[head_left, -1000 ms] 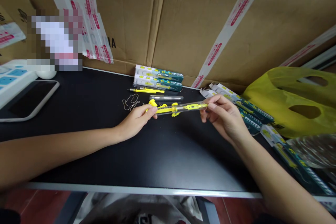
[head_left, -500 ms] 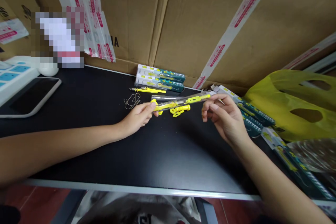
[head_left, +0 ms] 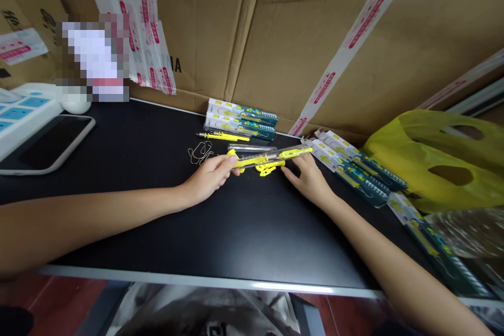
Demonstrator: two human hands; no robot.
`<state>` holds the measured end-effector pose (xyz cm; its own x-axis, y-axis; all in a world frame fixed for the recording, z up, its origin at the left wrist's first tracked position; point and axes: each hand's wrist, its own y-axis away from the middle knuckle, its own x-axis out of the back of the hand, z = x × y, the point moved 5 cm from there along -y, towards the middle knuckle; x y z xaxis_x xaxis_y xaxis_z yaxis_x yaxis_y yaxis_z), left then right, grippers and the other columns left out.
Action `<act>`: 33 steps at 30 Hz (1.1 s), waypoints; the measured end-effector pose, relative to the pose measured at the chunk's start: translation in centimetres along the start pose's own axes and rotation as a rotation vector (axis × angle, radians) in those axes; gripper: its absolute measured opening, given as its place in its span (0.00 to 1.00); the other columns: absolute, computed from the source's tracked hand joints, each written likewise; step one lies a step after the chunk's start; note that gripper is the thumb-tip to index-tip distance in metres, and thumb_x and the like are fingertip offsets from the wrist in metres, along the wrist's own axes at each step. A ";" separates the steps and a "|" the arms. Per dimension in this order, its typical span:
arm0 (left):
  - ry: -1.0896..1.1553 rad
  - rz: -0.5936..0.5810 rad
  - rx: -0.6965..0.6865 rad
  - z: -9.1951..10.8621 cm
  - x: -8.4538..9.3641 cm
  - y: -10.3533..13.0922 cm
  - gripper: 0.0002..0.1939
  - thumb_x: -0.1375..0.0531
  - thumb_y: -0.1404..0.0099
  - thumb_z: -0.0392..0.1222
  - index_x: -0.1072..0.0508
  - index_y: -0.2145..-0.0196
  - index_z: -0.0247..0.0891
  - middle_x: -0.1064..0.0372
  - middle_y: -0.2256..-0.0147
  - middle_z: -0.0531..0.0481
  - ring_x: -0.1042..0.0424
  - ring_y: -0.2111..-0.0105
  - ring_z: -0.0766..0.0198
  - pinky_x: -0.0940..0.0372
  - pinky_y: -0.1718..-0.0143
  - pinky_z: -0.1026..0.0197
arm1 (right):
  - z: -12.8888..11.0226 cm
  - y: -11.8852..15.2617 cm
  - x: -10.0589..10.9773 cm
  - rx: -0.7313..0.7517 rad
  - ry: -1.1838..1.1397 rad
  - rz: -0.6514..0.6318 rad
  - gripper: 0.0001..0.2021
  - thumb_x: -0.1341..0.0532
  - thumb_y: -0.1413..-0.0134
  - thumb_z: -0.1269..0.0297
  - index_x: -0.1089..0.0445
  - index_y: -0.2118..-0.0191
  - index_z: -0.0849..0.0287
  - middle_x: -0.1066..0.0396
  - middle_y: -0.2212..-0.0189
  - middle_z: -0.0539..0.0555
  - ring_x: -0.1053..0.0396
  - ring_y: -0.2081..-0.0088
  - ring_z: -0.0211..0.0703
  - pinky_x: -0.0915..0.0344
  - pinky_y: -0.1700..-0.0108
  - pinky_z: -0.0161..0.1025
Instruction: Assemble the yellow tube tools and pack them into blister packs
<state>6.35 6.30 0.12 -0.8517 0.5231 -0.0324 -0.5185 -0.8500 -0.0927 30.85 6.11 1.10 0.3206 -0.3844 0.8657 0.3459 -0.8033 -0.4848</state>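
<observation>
My left hand (head_left: 214, 176) is closed on the left end of a clear tube (head_left: 271, 156) with yellow parts inside, held tilted above the black table (head_left: 236, 241). My right hand (head_left: 309, 176) has its thumb and fingers apart, just right of the small yellow pieces (head_left: 268, 169) on the table and beneath the tube's right end. The tube partly hides its fingertips. Behind the held tube lies another clear tube (head_left: 252, 148). Metal hooks (head_left: 200, 152) rest left of it, near yellow sticks with dark tips (head_left: 224, 136).
Two printed boxes (head_left: 241, 118) lie by the cardboard wall (head_left: 307, 26). More boxes (head_left: 354, 168), a yellow bag (head_left: 429, 163) and crinkled clear plastic (head_left: 468, 231) are at the right. A phone (head_left: 51, 144) and power strip (head_left: 27, 110) sit left.
My right hand has moved left and down from the tube's right end toward the small yellow pieces. My left hand still holds the tube. The view has shifted slightly.
</observation>
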 end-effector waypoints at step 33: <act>-0.062 -0.007 0.009 0.0 0.0 0.2 0.21 0.50 0.34 0.56 0.34 0.70 0.34 0.56 0.81 0.60 0.56 0.84 0.74 0.58 0.85 0.69 | -1.3 -0.4 8.4 -0.251 -0.753 0.202 0.13 0.30 0.57 0.62 0.31 0.65 0.56 0.30 0.66 0.52 0.30 0.65 0.39 0.29 0.58 0.38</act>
<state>6.22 6.16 0.12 -0.8511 0.5241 0.0301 -0.5246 -0.8472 -0.0837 32.30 2.58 8.74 0.8928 -0.1963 0.4055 0.0385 -0.8636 -0.5027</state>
